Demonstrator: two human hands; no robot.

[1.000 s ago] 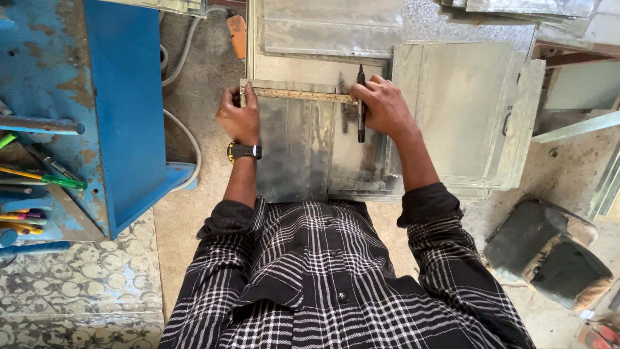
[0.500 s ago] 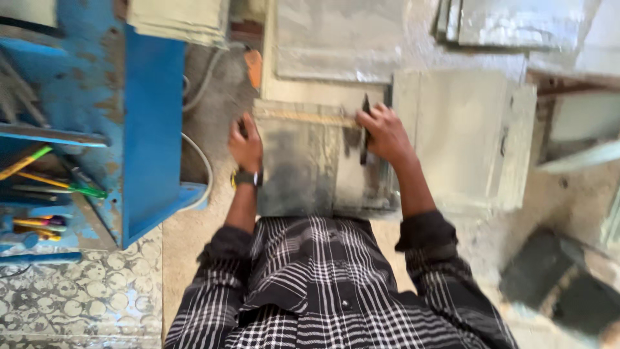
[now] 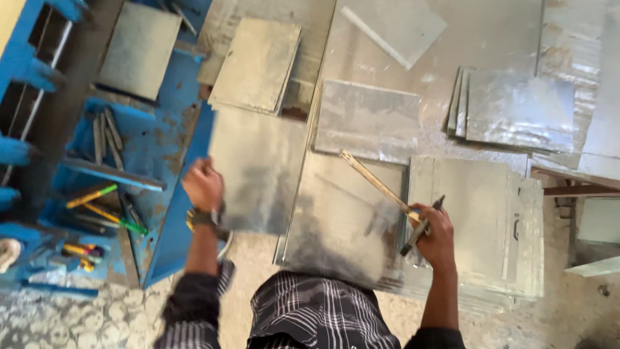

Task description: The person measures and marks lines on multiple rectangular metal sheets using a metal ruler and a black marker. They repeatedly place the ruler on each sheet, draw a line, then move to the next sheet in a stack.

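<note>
The right hand [image 3: 436,236] clenches a wooden ruler [image 3: 381,186] and a dark marking tool [image 3: 421,226] over the stacked sheets [image 3: 342,226]. The left hand [image 3: 203,185] grips one metal sheet [image 3: 258,169], lifted off leftward. Farther sheets [image 3: 516,106] lie untouched, so much work seems left
</note>
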